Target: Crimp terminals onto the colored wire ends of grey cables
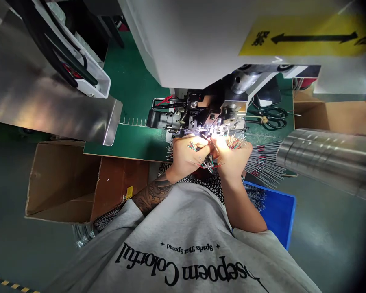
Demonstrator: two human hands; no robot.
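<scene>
Under the lit head of a machine (198, 112), both hands are close together. My left hand (189, 156) has its fingers closed on thin wires with red, green and white ends, which stick out above and below it. My right hand (233, 158) is closed round a bundle of wires (236, 142) whose bare tips fan out at its top. The fingertips of both hands meet at the machine's front edge, where glare hides the finest details. Grey cables (264, 160) with red marks spread out to the right of my right hand.
A green table (131, 142) carries the machine. Scissors (273, 119) lie behind on the right. A steel tube (326, 158) juts in from the right, a metal plate (49, 89) from the left. Cardboard boxes (64, 179) and a blue bin (279, 215) stand below.
</scene>
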